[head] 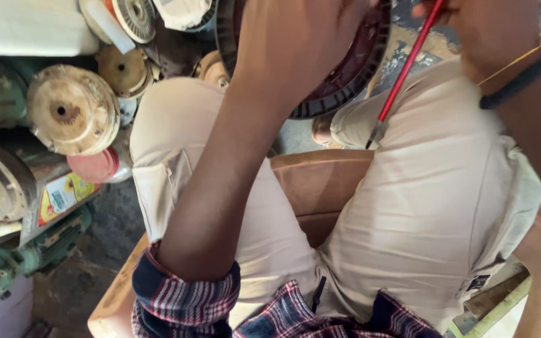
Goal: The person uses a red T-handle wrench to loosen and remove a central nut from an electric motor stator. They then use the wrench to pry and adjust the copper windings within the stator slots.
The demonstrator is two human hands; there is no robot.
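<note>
My left hand (295,44) grips the rim of a round, dark, ribbed motor part (339,87) held up above my knees. My right hand (489,34) at the top right holds a thin red-handled tool (402,75) that slants down toward my right thigh; its upper end is hidden by the hand. A dark band and a yellow thread circle my right wrist. I sit on a brown wooden seat (320,188) in beige trousers, with a rolled plaid sleeve on my left arm.
Left of my knee lie worn metal end caps and discs (73,109), green motor housings (29,253), a red-lidded can (92,166) and a labelled tin (61,197). Dark, stained floor (117,225) shows beside the seat.
</note>
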